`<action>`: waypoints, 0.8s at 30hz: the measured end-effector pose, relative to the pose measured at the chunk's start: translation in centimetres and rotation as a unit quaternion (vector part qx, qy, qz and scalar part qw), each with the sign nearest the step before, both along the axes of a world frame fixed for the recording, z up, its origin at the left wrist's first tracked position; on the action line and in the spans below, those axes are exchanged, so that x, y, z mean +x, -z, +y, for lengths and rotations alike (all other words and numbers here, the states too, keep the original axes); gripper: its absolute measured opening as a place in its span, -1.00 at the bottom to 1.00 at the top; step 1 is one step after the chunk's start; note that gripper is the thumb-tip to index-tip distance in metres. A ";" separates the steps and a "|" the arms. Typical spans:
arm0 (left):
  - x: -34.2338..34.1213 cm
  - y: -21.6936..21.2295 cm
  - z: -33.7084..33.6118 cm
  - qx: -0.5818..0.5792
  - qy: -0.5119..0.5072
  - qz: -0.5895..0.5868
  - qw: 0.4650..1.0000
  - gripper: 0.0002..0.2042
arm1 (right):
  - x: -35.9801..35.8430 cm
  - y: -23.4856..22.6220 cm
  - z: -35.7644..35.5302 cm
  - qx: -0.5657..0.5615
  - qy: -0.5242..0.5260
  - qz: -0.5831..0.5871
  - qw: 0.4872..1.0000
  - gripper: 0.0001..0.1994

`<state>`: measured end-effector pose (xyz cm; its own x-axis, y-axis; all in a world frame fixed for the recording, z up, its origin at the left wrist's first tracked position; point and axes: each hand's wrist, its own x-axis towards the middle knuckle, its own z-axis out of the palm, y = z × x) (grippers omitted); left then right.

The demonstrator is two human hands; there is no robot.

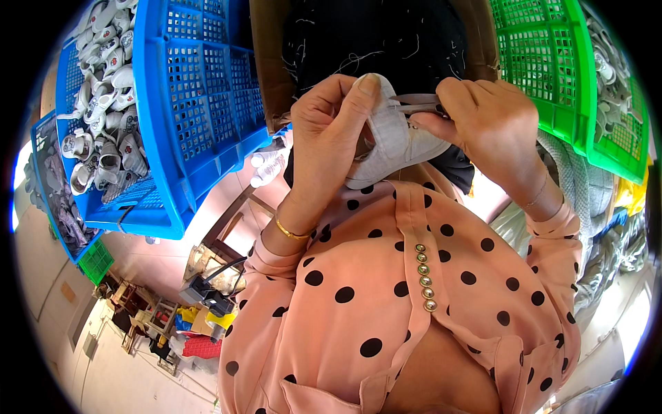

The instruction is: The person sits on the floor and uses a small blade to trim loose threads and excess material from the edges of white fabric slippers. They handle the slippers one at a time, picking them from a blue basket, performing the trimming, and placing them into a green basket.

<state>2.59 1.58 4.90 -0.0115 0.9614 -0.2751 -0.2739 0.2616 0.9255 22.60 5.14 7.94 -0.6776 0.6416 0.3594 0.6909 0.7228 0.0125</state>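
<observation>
Shoes [103,103] lie heaped in the blue crate [160,159]. Past its right edge, we find the left hand [331,127] clamped on a pale shoe [394,141], the right hand [488,127] pinching a thin grey piece [419,107], kind unclear. Uneven tugging, we judge, could strain the fabric.

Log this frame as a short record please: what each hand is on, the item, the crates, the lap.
Item: one small grey-white shoe, in front of the chest
Left hand: gripping the shoe, thumb on top
Right hand: fingers curled at the shoe's right side, by a pale strip; exact grip unclear
Left side: large blue crate, pale shoes piled inside
Right side: green crate, also holding pale pieces
Lap: dark cloth with loose threads
</observation>
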 end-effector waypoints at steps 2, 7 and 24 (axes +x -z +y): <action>0.0 0.0 0.0 -0.006 -0.001 -0.003 1.000 -0.78 | 0.3 0.8 -0.2 -0.031 0.027 0.033 0.999 -0.59; 0.0 0.0 0.0 -0.013 -0.003 -0.005 1.000 -0.77 | 0.6 0.1 0.0 -0.041 0.000 0.028 0.999 -0.58; 0.0 -0.2 0.0 -0.007 -0.002 -0.002 1.000 -0.78 | 0.3 -1.6 -0.2 -0.083 0.006 0.005 0.997 -0.64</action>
<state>2.57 1.55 5.06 -0.0132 0.9571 -0.2894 -0.2790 0.2744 0.9203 22.93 4.92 9.54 -0.6672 0.7001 0.2543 0.6986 0.7066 -0.1124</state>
